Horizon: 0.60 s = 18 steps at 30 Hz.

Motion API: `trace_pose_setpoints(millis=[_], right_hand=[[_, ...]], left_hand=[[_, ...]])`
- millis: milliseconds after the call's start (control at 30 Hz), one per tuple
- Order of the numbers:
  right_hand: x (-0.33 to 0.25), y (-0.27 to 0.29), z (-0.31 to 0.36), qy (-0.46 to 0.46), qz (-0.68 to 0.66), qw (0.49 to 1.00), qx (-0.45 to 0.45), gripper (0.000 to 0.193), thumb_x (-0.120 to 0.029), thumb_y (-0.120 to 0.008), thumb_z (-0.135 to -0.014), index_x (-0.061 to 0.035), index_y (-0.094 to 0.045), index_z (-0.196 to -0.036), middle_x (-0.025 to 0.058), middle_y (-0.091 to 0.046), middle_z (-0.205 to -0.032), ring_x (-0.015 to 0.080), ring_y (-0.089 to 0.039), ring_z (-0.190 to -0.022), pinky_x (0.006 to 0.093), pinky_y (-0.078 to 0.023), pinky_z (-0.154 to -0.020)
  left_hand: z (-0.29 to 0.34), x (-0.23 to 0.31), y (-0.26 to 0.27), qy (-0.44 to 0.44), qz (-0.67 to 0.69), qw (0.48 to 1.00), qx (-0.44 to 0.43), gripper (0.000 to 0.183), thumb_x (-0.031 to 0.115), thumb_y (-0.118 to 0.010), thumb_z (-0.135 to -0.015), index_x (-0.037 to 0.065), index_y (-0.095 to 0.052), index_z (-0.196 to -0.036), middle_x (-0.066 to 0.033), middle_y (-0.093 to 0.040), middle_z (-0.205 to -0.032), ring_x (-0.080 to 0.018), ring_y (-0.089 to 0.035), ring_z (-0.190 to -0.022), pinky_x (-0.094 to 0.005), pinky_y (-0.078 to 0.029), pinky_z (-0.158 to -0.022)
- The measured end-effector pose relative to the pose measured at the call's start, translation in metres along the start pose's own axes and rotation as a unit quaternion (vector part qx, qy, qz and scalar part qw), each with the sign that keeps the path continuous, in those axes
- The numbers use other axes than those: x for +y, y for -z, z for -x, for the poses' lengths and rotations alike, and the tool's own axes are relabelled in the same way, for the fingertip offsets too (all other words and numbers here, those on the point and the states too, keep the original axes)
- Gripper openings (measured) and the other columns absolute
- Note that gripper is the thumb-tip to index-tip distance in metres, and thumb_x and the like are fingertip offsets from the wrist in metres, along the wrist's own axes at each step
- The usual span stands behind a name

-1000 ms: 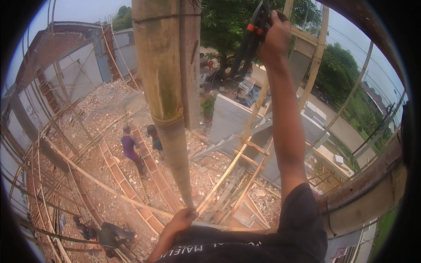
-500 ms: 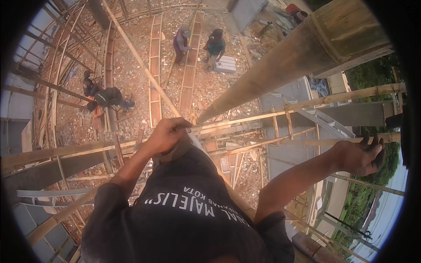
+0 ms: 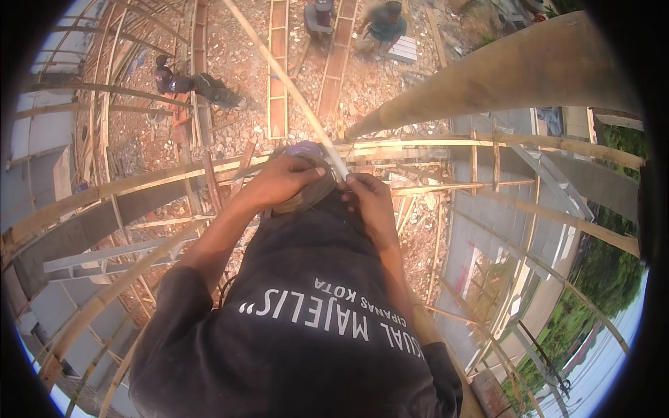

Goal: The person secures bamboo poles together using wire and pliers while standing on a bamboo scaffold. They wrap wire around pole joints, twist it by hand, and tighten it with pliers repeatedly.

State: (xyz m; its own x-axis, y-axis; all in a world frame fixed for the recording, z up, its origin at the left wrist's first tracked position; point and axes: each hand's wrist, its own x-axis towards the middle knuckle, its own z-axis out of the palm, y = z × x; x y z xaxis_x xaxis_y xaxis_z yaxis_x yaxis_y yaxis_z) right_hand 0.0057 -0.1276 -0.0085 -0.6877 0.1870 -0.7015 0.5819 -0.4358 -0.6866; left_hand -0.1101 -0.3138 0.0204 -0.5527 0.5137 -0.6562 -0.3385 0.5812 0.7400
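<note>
In front of my waist, my left hand (image 3: 289, 182) is closed, its thumb pressed against the curled fingers. Under it bulges a brown-green cloth pouch (image 3: 310, 197), with a purple piece (image 3: 304, 148) just beyond. Whatever is inside the left fingers is hidden. My right hand (image 3: 371, 205) is also in front of my waist, fingers bent and pinched together by the pale lower part of a long slanting pole (image 3: 300, 101). Whether it grips the pole or something smaller cannot be made out.
Bamboo rails (image 3: 418, 143) cross just ahead of me, and a thick bamboo post (image 3: 488, 80) rises at the right. Far below, several people work on rubble ground (image 3: 240, 42) among ladder-like wooden frames (image 3: 278, 70). A metal ladder (image 3: 554, 184) leans at the right.
My right hand has come in from the far right rail to my waist, beside the left hand. My left hand stays at the pouch. The view has shifted, so the workers appear higher up.
</note>
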Motion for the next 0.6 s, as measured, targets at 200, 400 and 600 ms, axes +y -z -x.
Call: trace_pose_setpoints(millis=[200,400,600], right_hand=[[0.018,0.0,-0.002,-0.025,-0.061,0.998,-0.02,0.018,-0.013,-0.065,-0.095,0.0017,-0.064,-0.105,0.0076,-0.071,-0.088,0.0104,-0.065,-0.069,0.0231,-0.046,-0.054],[0.021,0.002,0.001,-0.082,-0.148,0.984,-0.048,0.02,-0.009,-0.071,-0.091,0.0009,-0.062,-0.106,0.0074,-0.07,-0.088,0.0118,-0.066,-0.07,0.024,-0.049,-0.055],[0.021,0.002,0.004,-0.053,-0.12,0.989,-0.075,0.033,-0.007,-0.076,-0.086,0.0041,-0.057,-0.111,0.0084,-0.068,-0.085,0.0137,-0.067,-0.07,0.024,-0.049,-0.054]], left_hand=[[-0.013,-0.012,-0.019,0.007,0.12,0.99,-0.071,0.028,0.014,-0.074,-0.085,-0.008,-0.069,-0.1,-0.0157,-0.069,-0.09,-0.02,-0.067,-0.074,-0.0305,-0.053,-0.063],[0.0,-0.003,-0.018,0.066,0.204,0.972,-0.092,0.038,-0.002,-0.07,-0.076,-0.014,-0.062,-0.111,-0.0191,-0.068,-0.095,-0.0234,-0.069,-0.078,-0.0317,-0.055,-0.064],[0.0,-0.011,-0.022,0.036,0.143,0.986,-0.075,0.044,-0.002,-0.069,-0.077,-0.013,-0.059,-0.118,-0.0188,-0.068,-0.103,-0.0233,-0.069,-0.089,-0.0318,-0.056,-0.073]])
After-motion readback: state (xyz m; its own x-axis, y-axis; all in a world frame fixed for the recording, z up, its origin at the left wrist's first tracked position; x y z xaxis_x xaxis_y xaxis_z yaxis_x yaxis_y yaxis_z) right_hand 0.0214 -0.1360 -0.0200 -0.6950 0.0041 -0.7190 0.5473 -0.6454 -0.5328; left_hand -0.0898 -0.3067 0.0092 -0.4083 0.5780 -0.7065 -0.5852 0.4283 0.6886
